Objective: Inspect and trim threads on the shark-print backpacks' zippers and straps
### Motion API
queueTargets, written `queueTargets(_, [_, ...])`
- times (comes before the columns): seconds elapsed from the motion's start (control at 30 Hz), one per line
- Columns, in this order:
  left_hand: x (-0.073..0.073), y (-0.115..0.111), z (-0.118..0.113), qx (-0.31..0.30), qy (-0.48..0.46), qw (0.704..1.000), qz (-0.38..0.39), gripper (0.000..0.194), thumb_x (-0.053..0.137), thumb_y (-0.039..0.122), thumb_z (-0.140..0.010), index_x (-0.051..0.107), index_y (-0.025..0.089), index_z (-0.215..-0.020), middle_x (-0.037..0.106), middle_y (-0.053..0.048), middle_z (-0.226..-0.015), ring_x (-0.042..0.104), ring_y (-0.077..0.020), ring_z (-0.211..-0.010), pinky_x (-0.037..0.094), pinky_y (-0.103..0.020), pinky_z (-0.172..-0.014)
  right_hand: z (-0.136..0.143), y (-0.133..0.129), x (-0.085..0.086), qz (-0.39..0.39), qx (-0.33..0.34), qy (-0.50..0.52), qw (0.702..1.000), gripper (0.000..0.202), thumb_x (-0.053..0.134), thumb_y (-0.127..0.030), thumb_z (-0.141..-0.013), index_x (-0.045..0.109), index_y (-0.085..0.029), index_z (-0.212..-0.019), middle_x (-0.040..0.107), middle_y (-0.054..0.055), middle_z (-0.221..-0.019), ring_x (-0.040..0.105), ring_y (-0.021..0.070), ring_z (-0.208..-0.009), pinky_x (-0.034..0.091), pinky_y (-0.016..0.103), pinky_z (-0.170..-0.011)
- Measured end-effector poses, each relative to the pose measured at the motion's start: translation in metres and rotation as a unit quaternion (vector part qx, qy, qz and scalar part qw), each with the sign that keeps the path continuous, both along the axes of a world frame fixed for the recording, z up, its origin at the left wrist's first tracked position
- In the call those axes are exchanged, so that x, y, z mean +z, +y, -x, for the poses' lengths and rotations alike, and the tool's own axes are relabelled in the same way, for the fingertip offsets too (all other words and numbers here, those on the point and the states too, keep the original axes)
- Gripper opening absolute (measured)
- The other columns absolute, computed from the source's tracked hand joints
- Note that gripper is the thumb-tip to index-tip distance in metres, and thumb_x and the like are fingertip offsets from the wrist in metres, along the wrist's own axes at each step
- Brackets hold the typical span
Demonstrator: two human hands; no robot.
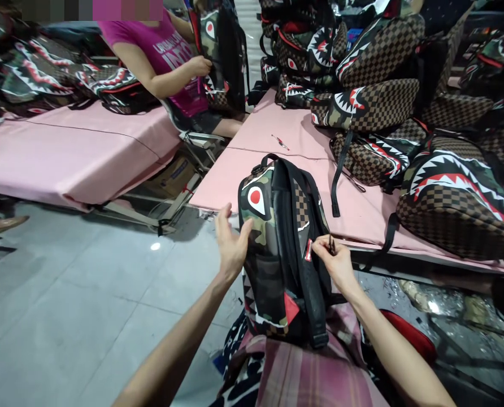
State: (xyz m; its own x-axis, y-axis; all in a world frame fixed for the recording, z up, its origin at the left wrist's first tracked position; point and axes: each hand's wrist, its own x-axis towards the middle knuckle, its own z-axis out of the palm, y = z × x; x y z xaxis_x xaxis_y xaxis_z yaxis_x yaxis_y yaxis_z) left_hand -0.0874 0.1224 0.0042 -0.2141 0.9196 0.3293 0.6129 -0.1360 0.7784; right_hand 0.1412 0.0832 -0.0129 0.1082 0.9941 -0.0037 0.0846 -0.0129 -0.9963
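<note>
A camouflage and brown-checked backpack (pixel 263 237) stands upright on my lap, leaning by the table edge, its side and black straps turned toward me. A red and white eye patch (pixel 255 199) shows on its camouflage part. My left hand (pixel 231 243) is open at the bag's left side, fingers spread and thumb close to the fabric. My right hand (pixel 332 257) is closed at the bag's right side, beside a small red and white label (pixel 308 250). In it is a small dark two-pronged tool (pixel 331 245) that looks like thread snips, partly hidden by the fingers.
Finished-looking shark-mouth backpacks (pixel 455 198) are piled along the right of the pink-covered table (pixel 273 121). A small red pen-like item (pixel 281 141) lies there. Across from me a seated person in a pink shirt (pixel 163 56) handles another backpack (pixel 224 56). Another pink table (pixel 86 147) stands left.
</note>
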Motion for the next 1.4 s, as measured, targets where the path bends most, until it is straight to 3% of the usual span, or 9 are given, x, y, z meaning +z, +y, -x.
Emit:
queueTargets(0.07, [0.023, -0.009, -0.013, -0.111, 0.146, 0.982, -0.054, 0.023, 0.056, 0.033, -0.083, 0.061, 0.024, -0.103, 0.059, -0.006, -0.104, 0.047, -0.0244, -0.108, 0.029, -0.047, -0.098, 0.003, -0.003, 0.001, 0.005, 0.005, -0.006, 1.000, 0.023, 0.059, -0.039, -0.077, 0.060, -0.016, -0.077, 0.060, 0.002, -0.077, 0.055, 0.0143, -0.073, 0.042, 0.026, -0.068])
queueTargets(0.13, [0.041, -0.015, -0.030, -0.270, 0.288, 0.917, -0.058, 0.009, 0.060, 0.029, -0.081, 0.065, 0.024, -0.087, 0.062, -0.004, -0.092, 0.049, -0.0236, -0.099, 0.025, -0.051, -0.097, 0.005, -0.005, 0.002, 0.014, -0.018, -0.027, 0.999, 0.032, 0.057, -0.042, -0.079, 0.059, -0.017, -0.098, 0.061, 0.003, -0.083, 0.057, 0.0153, -0.075, 0.044, 0.028, -0.070])
queueTargets(0.2, [0.050, -0.017, -0.044, -0.365, 0.375, 0.851, -0.049, 0.009, 0.056, 0.024, -0.083, 0.064, 0.021, -0.078, 0.060, -0.004, -0.086, 0.049, -0.0222, -0.092, 0.027, -0.051, -0.094, 0.006, -0.008, 0.003, 0.010, -0.027, -0.081, 0.996, 0.041, 0.055, -0.043, -0.080, 0.052, -0.018, -0.113, 0.062, 0.003, -0.087, 0.058, 0.0165, -0.079, 0.044, 0.030, -0.073])
queueTargets(0.27, [0.052, -0.017, -0.052, -0.394, 0.421, 0.816, -0.050, 0.021, 0.046, 0.016, -0.086, 0.061, 0.018, -0.072, 0.058, -0.006, -0.080, 0.049, -0.0206, -0.085, 0.031, -0.048, -0.089, 0.003, -0.012, 0.004, 0.003, -0.021, -0.145, 0.989, 0.039, 0.051, -0.041, -0.084, 0.048, -0.019, -0.116, 0.063, 0.004, -0.092, 0.059, 0.0180, -0.084, 0.044, 0.033, -0.077])
queueTargets(0.37, [0.051, -0.017, -0.052, -0.385, 0.461, 0.797, -0.067, 0.030, 0.036, 0.008, -0.087, 0.058, 0.016, -0.069, 0.055, -0.007, -0.076, 0.049, -0.0201, -0.082, 0.036, -0.044, -0.085, -0.002, -0.018, 0.007, -0.021, 0.004, -0.218, 0.976, 0.025, 0.049, -0.036, -0.086, 0.054, -0.021, -0.105, 0.064, 0.004, -0.093, 0.060, 0.0187, -0.084, 0.045, 0.032, -0.075])
queueTargets(0.57, [0.046, -0.016, -0.044, -0.313, 0.432, 0.843, -0.064, 0.018, 0.044, 0.012, -0.086, 0.059, 0.015, -0.076, 0.058, -0.010, -0.090, 0.044, -0.0278, -0.112, 0.032, -0.049, -0.093, 0.002, -0.018, 0.008, -0.178, 0.043, -0.316, 0.931, 0.016, 0.060, -0.026, -0.081, 0.066, -0.023, -0.096, 0.064, 0.004, -0.092, 0.059, 0.0176, -0.084, 0.045, 0.029, -0.073])
queueTargets(0.73, [0.037, -0.012, -0.046, -0.258, 0.389, 0.884, -0.011, 0.013, 0.050, 0.012, -0.080, 0.061, 0.015, -0.073, 0.058, -0.009, -0.094, 0.040, -0.0296, -0.118, 0.031, -0.049, -0.095, 0.008, -0.013, 0.013, -0.209, 0.058, -0.422, 0.880, 0.017, 0.061, -0.023, -0.082, 0.069, -0.023, -0.096, 0.064, 0.005, -0.089, 0.057, 0.0183, -0.079, 0.042, 0.032, -0.069])
queueTargets(0.97, [0.037, -0.013, -0.049, -0.256, 0.348, 0.902, 0.019, 0.016, 0.048, 0.016, -0.080, 0.062, 0.017, -0.072, 0.059, -0.008, -0.093, 0.039, -0.0299, -0.118, 0.028, -0.050, -0.098, 0.006, -0.011, 0.011, -0.196, 0.062, -0.385, 0.900, 0.017, 0.062, -0.024, -0.081, 0.069, -0.025, -0.096, 0.064, 0.004, -0.090, 0.057, 0.0170, -0.081, 0.042, 0.030, -0.070])
queueTargets(1.4, [0.030, -0.012, -0.055, -0.251, 0.333, 0.908, 0.029, 0.017, 0.048, 0.017, -0.080, 0.063, 0.017, -0.072, 0.061, -0.008, -0.093, 0.039, -0.0299, -0.119, 0.025, -0.051, -0.100, 0.005, -0.002, 0.013, -0.226, 0.100, -0.411, 0.877, 0.013, 0.059, -0.022, -0.083, 0.069, -0.023, -0.092, 0.063, 0.003, -0.084, 0.054, 0.0168, -0.076, 0.038, 0.030, -0.067])
